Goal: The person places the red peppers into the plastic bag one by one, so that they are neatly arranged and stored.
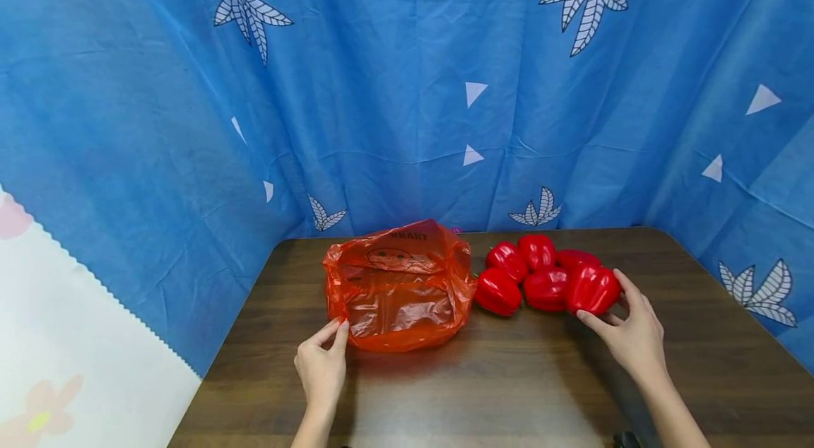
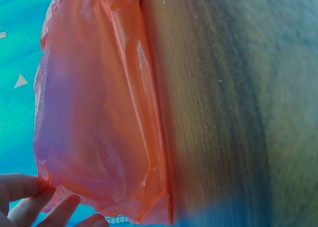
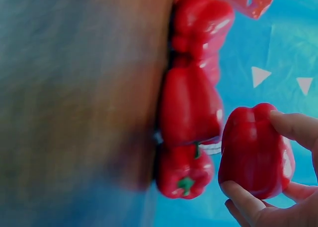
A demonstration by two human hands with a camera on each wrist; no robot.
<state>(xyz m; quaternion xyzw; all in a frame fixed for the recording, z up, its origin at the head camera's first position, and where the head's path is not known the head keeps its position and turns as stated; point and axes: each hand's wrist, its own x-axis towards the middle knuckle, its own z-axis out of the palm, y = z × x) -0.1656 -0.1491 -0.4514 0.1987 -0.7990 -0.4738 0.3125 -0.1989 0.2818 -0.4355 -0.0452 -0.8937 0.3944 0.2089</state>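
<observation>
A red translucent plastic bag [image 1: 397,303] stands with its mouth spread on the table. My left hand [image 1: 322,362] pinches its near left rim between thumb and fingers; the left wrist view shows the same pinch on the bag [image 2: 94,113] by the left hand [image 2: 42,207]. At the right, my right hand [image 1: 632,335] grips a red bell pepper [image 1: 593,289] between thumb and fingers. In the right wrist view the gripped pepper [image 3: 256,152] is apart from the others, with the right hand [image 3: 283,187] round its sides.
Several more red peppers [image 1: 547,287] lie grouped between the bag and my right hand. The dark wooden table [image 1: 470,398] reaches back to a blue patterned curtain [image 1: 407,80]. A white floral cloth [image 1: 76,335] hangs at the left.
</observation>
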